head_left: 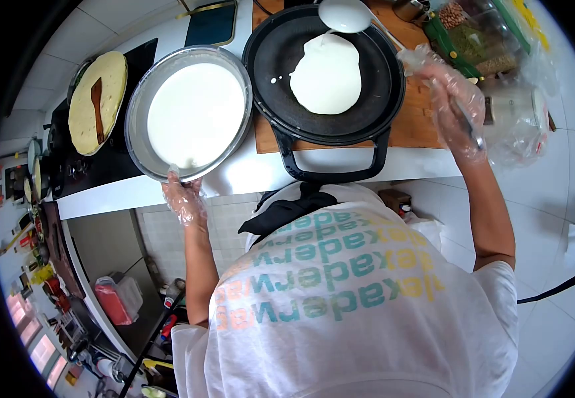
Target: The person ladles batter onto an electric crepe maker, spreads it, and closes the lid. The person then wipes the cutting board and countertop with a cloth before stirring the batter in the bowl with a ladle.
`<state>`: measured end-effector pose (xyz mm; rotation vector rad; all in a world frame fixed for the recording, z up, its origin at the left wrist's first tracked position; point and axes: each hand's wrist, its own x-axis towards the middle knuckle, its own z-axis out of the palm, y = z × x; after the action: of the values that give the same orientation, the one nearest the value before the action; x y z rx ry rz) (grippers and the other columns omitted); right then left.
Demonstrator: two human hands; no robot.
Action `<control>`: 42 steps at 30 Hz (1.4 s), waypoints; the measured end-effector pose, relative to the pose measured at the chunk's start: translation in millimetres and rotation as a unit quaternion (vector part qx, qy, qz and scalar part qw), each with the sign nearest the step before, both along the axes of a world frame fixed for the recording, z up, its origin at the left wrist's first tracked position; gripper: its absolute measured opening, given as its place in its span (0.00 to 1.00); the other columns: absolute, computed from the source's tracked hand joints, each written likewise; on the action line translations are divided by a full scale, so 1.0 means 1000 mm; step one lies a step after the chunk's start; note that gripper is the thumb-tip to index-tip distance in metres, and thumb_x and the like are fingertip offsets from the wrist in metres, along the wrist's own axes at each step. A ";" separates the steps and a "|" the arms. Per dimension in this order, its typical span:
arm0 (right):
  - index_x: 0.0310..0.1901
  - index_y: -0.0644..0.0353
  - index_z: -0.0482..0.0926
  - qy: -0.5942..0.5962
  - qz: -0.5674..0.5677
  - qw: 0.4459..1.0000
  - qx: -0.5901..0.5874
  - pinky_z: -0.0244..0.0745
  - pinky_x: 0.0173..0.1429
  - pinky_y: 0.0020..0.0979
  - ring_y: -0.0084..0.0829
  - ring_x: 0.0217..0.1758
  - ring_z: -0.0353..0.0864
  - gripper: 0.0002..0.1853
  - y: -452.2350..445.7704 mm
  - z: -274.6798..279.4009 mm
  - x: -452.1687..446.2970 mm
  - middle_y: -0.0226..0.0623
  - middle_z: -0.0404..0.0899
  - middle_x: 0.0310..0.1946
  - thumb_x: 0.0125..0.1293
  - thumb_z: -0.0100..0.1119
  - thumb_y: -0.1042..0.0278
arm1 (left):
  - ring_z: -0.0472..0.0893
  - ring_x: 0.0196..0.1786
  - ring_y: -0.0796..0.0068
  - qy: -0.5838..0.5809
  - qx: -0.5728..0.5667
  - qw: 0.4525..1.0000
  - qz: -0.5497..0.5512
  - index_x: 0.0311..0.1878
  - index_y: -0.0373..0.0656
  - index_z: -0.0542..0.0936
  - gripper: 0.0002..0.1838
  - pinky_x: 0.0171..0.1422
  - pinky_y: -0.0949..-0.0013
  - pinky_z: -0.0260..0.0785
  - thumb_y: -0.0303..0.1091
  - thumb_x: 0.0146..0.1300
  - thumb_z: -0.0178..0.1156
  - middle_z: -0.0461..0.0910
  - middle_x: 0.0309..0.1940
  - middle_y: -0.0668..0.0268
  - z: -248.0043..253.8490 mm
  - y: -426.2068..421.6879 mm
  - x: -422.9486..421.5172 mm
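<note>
My gloved left hand [185,198] is closed on the near rim of a steel bowl [135,142] full of white batter [196,113]. In my gloved right hand [452,99] is the handle of a ladle [344,16], whose white-coated scoop hangs over the far edge of a black griddle pan [314,131]. A pool of pale batter [327,74] lies on the pan, with a thin trail of it reaching up toward the scoop. Small drops of batter dot the pan's left side. Both hands wear clear plastic gloves.
Left of the bowl, a round yellow flatbread [116,83] carries a wooden spatula [97,106]. The pan's loop handle [334,176] juts past the counter edge. A wooden board [410,123] lies under the pan. At right stand a green-edged container of dry foods [470,33] and a plastic bag [526,129].
</note>
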<state>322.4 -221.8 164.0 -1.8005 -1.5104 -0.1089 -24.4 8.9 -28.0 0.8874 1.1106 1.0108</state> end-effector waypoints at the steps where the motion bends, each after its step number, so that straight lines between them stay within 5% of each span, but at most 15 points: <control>1: 0.44 0.64 0.71 0.133 -0.053 0.990 0.015 0.72 0.42 0.28 0.39 0.40 0.78 0.10 0.002 -0.006 0.001 0.45 0.75 0.40 0.59 0.50 0.77 | 0.77 0.36 0.73 -0.001 -0.004 1.000 0.003 0.54 0.40 0.61 0.19 0.35 0.73 0.76 0.39 0.62 0.47 0.72 0.40 0.59 0.001 0.000 0.000; 5: 0.46 0.67 0.67 0.513 -0.189 0.814 0.197 0.73 0.46 0.29 0.36 0.44 0.77 0.12 0.016 -0.026 0.024 0.45 0.73 0.41 0.64 0.46 0.70 | 0.77 0.38 0.72 -0.007 -0.022 1.000 0.011 0.56 0.40 0.60 0.21 0.35 0.73 0.76 0.38 0.63 0.46 0.72 0.43 0.58 0.002 0.000 0.002; 9: 0.45 0.66 0.67 0.654 -0.270 0.685 0.173 0.74 0.50 0.30 0.37 0.47 0.75 0.12 0.026 -0.030 0.029 0.47 0.71 0.42 0.63 0.46 0.68 | 0.77 0.41 0.71 -0.018 -0.037 0.999 0.006 0.58 0.41 0.58 0.22 0.35 0.71 0.77 0.38 0.64 0.45 0.71 0.45 0.58 0.004 0.001 0.001; 15: 0.44 0.62 0.70 0.591 -0.063 0.803 0.047 0.74 0.49 0.30 0.34 0.44 0.77 0.12 0.088 -0.020 -0.050 0.42 0.74 0.40 0.62 0.52 0.67 | 0.75 0.44 0.69 -0.018 -0.037 0.999 -0.006 0.59 0.42 0.57 0.23 0.36 0.71 0.76 0.39 0.63 0.46 0.69 0.47 0.58 0.010 -0.002 0.002; 16: 0.43 0.63 0.70 0.261 -0.005 0.964 0.043 0.74 0.47 0.30 0.34 0.43 0.77 0.12 0.102 -0.034 -0.053 0.41 0.74 0.39 0.61 0.52 0.67 | 0.76 0.44 0.69 -0.014 -0.039 0.999 0.001 0.57 0.41 0.58 0.23 0.36 0.70 0.75 0.40 0.63 0.47 0.71 0.47 0.58 0.009 -0.002 0.002; 17: 0.42 0.64 0.70 -0.104 0.050 0.993 0.028 0.73 0.44 0.31 0.35 0.42 0.77 0.11 0.113 -0.055 -0.056 0.40 0.74 0.39 0.60 0.52 0.68 | 0.76 0.43 0.69 -0.003 -0.045 0.999 0.001 0.57 0.41 0.59 0.22 0.36 0.70 0.75 0.40 0.63 0.48 0.71 0.46 0.58 0.009 -0.002 0.001; 19: 0.43 0.62 0.71 -0.117 0.124 0.983 0.072 0.74 0.42 0.32 0.35 0.36 0.78 0.11 0.141 -0.087 -0.079 0.39 0.74 0.40 0.57 0.53 0.72 | 0.76 0.43 0.69 0.016 -0.056 0.998 -0.005 0.55 0.41 0.59 0.22 0.35 0.70 0.75 0.41 0.62 0.48 0.72 0.45 0.58 0.010 -0.001 0.001; 21: 0.47 0.60 0.70 0.120 0.188 0.974 0.038 0.75 0.40 0.33 0.36 0.32 0.79 0.15 0.157 -0.100 -0.101 0.40 0.73 0.41 0.55 0.52 0.75 | 0.77 0.41 0.70 0.024 -0.050 0.998 -0.006 0.52 0.41 0.61 0.21 0.33 0.72 0.75 0.42 0.62 0.50 0.73 0.44 0.59 0.008 0.000 -0.003; 23: 0.49 0.58 0.69 0.067 0.188 0.979 -0.051 0.75 0.37 0.33 0.37 0.33 0.79 0.17 0.171 -0.115 -0.111 0.43 0.73 0.41 0.55 0.51 0.74 | 0.77 0.37 0.72 0.042 -0.069 0.997 -0.009 0.52 0.41 0.62 0.21 0.32 0.73 0.74 0.42 0.61 0.51 0.73 0.41 0.61 0.002 0.004 -0.008; 26: 0.48 0.56 0.70 -0.010 0.174 0.984 -0.029 0.75 0.35 0.33 0.38 0.32 0.78 0.16 0.176 -0.129 -0.112 0.44 0.72 0.39 0.55 0.50 0.74 | 0.75 0.30 0.75 0.027 -0.060 0.997 -0.028 0.52 0.42 0.62 0.21 0.31 0.74 0.74 0.42 0.60 0.53 0.72 0.39 0.62 -0.001 0.003 -0.013; 35: 0.38 0.61 0.70 0.143 0.042 0.987 0.056 0.75 0.41 0.28 0.27 0.34 0.77 0.07 0.155 -0.134 -0.108 0.36 0.74 0.38 0.57 0.52 0.73 | 0.75 0.30 0.76 0.027 -0.054 0.998 -0.021 0.55 0.40 0.62 0.24 0.30 0.76 0.74 0.42 0.60 0.54 0.72 0.41 0.62 0.000 0.004 -0.011; 37: 0.37 0.62 0.70 0.387 0.039 0.921 0.018 0.76 0.40 0.27 0.26 0.33 0.78 0.06 0.154 -0.133 -0.109 0.37 0.75 0.36 0.59 0.51 0.72 | 0.75 0.30 0.76 0.017 -0.041 0.999 -0.026 0.55 0.41 0.62 0.24 0.30 0.76 0.74 0.42 0.60 0.54 0.72 0.41 0.62 0.001 0.003 -0.010; 40: 0.35 0.62 0.70 0.680 -0.040 0.729 0.060 0.75 0.33 0.24 0.24 0.27 0.79 0.06 0.159 -0.125 -0.114 0.36 0.76 0.32 0.58 0.49 0.70 | 0.75 0.31 0.75 0.033 -0.048 0.998 -0.025 0.55 0.40 0.61 0.24 0.30 0.75 0.74 0.41 0.60 0.54 0.72 0.41 0.62 -0.008 0.006 -0.016; 42: 0.36 0.63 0.70 0.698 -0.053 0.712 0.046 0.76 0.34 0.24 0.25 0.27 0.79 0.07 0.160 -0.123 -0.114 0.36 0.75 0.34 0.59 0.48 0.69 | 0.76 0.31 0.75 0.028 -0.059 0.998 -0.022 0.55 0.40 0.61 0.24 0.30 0.74 0.74 0.41 0.60 0.54 0.72 0.41 0.61 -0.008 0.006 -0.016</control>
<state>208.4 -62.2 41.2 -1.2098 -0.2536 0.9191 -40.1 15.4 -35.8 0.8460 1.1802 0.8796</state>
